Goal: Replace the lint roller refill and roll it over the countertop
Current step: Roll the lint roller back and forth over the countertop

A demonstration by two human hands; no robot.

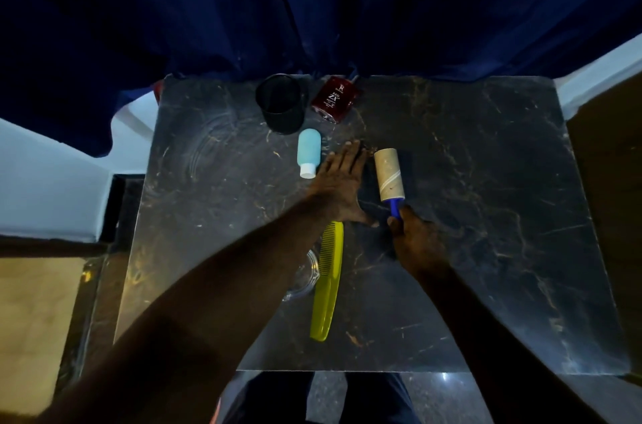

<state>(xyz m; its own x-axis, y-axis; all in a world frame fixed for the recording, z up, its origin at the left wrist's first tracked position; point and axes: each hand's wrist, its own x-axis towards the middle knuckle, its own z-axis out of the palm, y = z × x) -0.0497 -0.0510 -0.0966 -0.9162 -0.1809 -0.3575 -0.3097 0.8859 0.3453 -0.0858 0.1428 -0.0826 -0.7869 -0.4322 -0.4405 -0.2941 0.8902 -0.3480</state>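
The lint roller (389, 175) lies on the dark marble countertop (486, 215) near the middle, its tan roll pointing away from me and its blue handle toward me. My right hand (415, 239) is closed around the blue handle. My left hand (342, 187) rests flat on the countertop just left of the roll, fingers spread and extended, holding nothing. Small dark bits of debris lie beside its fingertips, next to the roll's far end.
A yellow comb (328, 281) lies below my left hand. A light blue bottle (308, 152), a black mesh cup (281, 103) and a dark red bottle (335, 99) stand at the back. A clear glass dish (307, 276) shows under my left forearm. Blue curtain hangs behind.
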